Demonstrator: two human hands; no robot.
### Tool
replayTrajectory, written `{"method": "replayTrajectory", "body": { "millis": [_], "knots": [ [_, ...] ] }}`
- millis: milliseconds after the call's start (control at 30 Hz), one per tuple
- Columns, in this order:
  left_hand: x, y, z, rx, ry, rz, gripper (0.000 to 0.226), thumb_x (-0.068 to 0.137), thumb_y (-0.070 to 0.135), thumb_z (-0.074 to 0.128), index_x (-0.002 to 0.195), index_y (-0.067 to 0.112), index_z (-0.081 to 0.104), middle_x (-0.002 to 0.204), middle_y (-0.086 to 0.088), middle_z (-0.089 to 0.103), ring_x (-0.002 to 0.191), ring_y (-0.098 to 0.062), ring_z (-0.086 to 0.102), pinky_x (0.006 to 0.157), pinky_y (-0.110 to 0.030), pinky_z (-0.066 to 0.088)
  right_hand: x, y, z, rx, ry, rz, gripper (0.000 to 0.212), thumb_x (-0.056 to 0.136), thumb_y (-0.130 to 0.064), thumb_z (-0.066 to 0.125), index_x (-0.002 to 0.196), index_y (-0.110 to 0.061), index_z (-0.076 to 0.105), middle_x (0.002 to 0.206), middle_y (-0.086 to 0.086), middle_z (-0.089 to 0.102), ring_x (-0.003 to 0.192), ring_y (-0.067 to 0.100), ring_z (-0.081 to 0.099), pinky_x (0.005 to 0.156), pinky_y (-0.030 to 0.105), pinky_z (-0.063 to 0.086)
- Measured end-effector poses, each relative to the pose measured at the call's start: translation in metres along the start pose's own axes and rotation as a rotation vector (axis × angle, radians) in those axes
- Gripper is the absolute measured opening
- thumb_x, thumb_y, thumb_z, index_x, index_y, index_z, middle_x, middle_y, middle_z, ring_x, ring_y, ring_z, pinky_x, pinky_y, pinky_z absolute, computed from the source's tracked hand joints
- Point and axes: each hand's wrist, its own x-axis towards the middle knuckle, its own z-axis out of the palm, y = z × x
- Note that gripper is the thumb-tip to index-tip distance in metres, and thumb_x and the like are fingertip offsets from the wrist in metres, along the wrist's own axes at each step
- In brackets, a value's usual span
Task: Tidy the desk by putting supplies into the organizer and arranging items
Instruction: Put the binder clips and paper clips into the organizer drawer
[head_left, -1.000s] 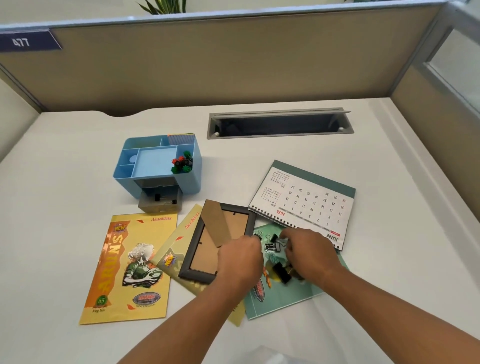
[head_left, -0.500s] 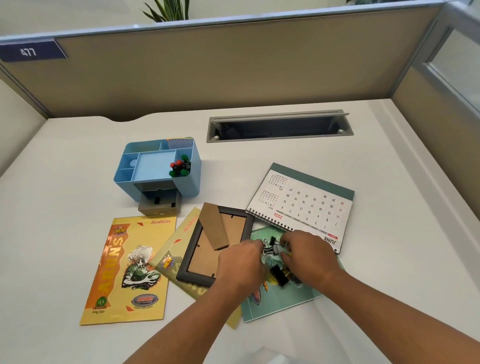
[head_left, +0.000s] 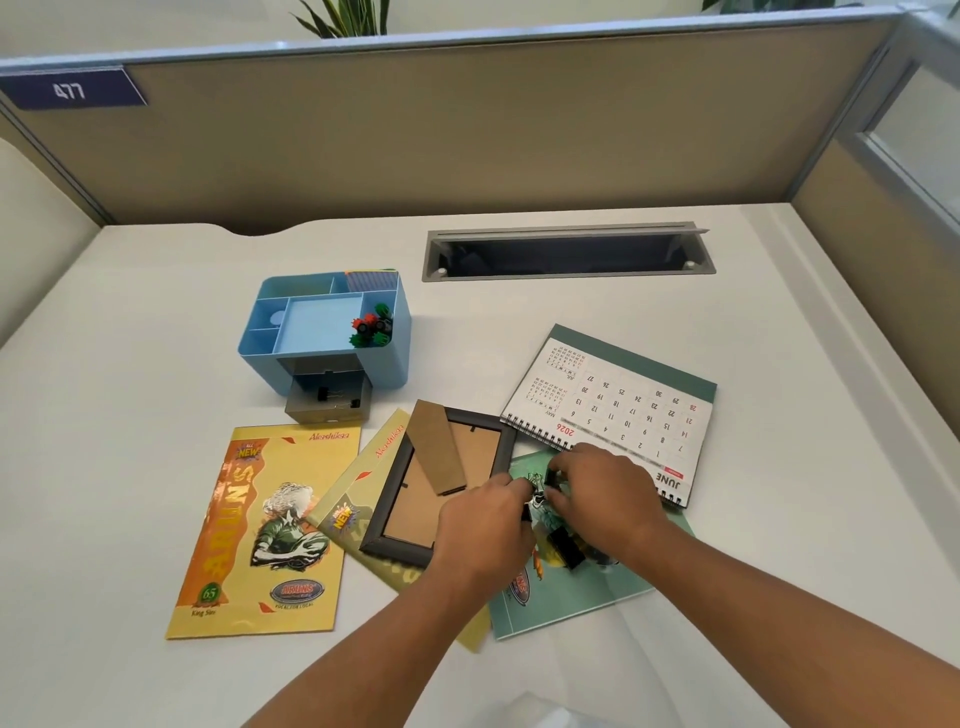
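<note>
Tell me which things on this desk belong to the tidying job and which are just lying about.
Part of the job: binder clips pinched by the left hand and right hand; loose clip on the green booklet; blue organizer with its open drawer; picture frame; calendar; yellow booklet; second yellow booklet under the frame.
Just there: cable slot; number plate; plant.

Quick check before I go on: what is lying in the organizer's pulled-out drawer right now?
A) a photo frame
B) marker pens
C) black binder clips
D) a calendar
C: the grey drawer pulled out at the front of the blue organizer has black binder clips in it, while the markers stand in a top compartment.
</note>
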Motion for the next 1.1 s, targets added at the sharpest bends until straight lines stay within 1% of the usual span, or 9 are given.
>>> {"method": "replayTrajectory", "body": {
  "millis": [167,267,367,467,600,733,867,1000,1100],
  "knots": [
    [-0.011,-0.008,-0.001,-0.11,0.025,0.01,0.031,0.087,0.035,0.055,0.118,0.03,0.059,0.111,0.012,0.055,0.086,-0.012,0.06,0.068,-0.028,0.054,0.006,-0.007,0.0,-0.017,-0.015,-0.004,0.027,0.089,-0.043,0.059,0.113,-0.032,0.061,0.108,-0.004,0.064,0.095,0.024,0.065,0.072,0.033,0.05],
    [-0.017,-0.015,-0.002,-0.146,0.027,0.007,0.033,0.088,0.037,0.057,0.12,0.03,0.059,0.114,0.013,0.054,0.087,-0.01,0.06,0.072,-0.029,0.056,0.012,-0.011,0.0,-0.021,-0.028,0.014,0.03,0.089,-0.042,0.057,0.116,-0.032,0.06,0.109,-0.003,0.065,0.095,0.025,0.064,0.073,0.034,0.052],
    [-0.022,-0.023,-0.006,-0.171,0.041,0.005,0.032,0.088,0.038,0.057,0.119,0.03,0.06,0.112,0.013,0.055,0.086,-0.01,0.06,0.069,-0.024,0.053,0.017,-0.015,0.002,-0.029,-0.017,0.045,0.023,0.091,-0.042,0.055,0.108,-0.03,0.064,0.1,-0.002,0.068,0.088,0.024,0.064,0.069,0.032,0.05],
    [-0.026,-0.03,-0.01,-0.206,0.06,-0.005,0.031,0.089,0.04,0.058,0.119,0.03,0.06,0.111,0.014,0.056,0.088,-0.008,0.06,0.066,-0.017,0.045,0.019,-0.019,0.004,-0.052,-0.015,0.085,0.019,0.089,-0.042,0.06,0.103,-0.03,0.066,0.097,-0.002,0.069,0.088,0.024,0.065,0.069,0.031,0.051],
    [-0.035,-0.044,-0.016,-0.272,0.064,0.007,0.028,0.088,0.041,0.06,0.114,0.031,0.062,0.111,0.016,0.056,0.09,-0.006,0.06,0.069,-0.019,0.051,0.023,-0.025,0.002,-0.035,-0.029,0.173,0.015,0.084,-0.041,0.067,0.091,-0.028,0.066,0.09,-0.002,0.069,0.082,0.023,0.064,0.07,0.033,0.055],
    [-0.041,-0.065,-0.023,-0.39,0.102,-0.044,0.024,0.084,0.034,0.063,0.108,0.029,0.063,0.107,0.019,0.055,0.085,-0.004,0.054,0.07,-0.018,0.049,0.028,-0.036,-0.003,-0.04,-0.04,0.246,0.014,0.078,-0.038,0.069,0.079,-0.023,0.067,0.078,-0.003,0.068,0.072,0.02,0.063,0.065,0.029,0.054],
    [-0.039,-0.088,-0.032,-0.543,0.118,-0.092,0.024,0.079,0.022,0.067,0.103,0.025,0.062,0.102,0.015,0.053,0.079,-0.007,0.055,0.069,-0.019,0.05,0.031,-0.045,-0.005,-0.052,-0.022,0.293,0.018,0.073,-0.041,0.072,0.072,-0.023,0.069,0.069,-0.005,0.068,0.065,0.017,0.063,0.064,0.031,0.057],
    [-0.034,-0.111,-0.044,-0.686,0.172,-0.118,0.025,0.074,0.013,0.069,0.092,0.026,0.058,0.092,0.007,0.056,0.073,-0.009,0.059,0.067,-0.027,0.054,0.037,-0.058,-0.013,0.037,0.068,0.325,0.02,0.071,-0.044,0.073,0.075,-0.025,0.071,0.072,-0.005,0.069,0.069,0.019,0.064,0.065,0.031,0.056],
    [-0.027,-0.128,-0.053,-0.747,0.227,-0.15,0.025,0.072,0.01,0.069,0.091,0.024,0.059,0.09,0.003,0.059,0.071,-0.01,0.06,0.065,-0.026,0.054,0.046,-0.074,-0.022,0.155,0.15,0.326,0.018,0.07,-0.042,0.073,0.078,-0.026,0.072,0.071,-0.009,0.069,0.072,0.016,0.065,0.068,0.033,0.058]
  ]
}}
